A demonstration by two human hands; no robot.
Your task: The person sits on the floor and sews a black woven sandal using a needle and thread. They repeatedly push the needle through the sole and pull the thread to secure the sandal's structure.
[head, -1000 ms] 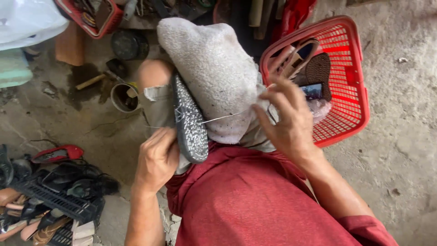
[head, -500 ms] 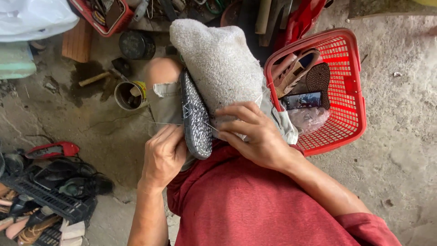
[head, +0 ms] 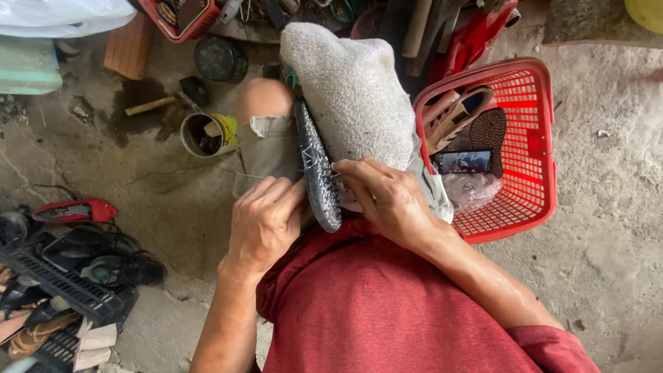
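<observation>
Right hand (head: 387, 197) lowered onto shoe sole (head: 318, 173)

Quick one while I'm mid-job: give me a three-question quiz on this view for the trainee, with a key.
1. True or false: the left hand grips the dark patterned shoe sole at its lower end.
2. Multiple choice: the red basket lies (a) on the right hand's side, (b) on the left hand's side, (c) behind the person.
3. Fill in: the right hand rests on the sole's edge, against a grey ____ draped over the knee.

Key
1. True.
2. a: it lies on the concrete floor beside the right forearm, with sandals inside.
3. Towel.
</observation>
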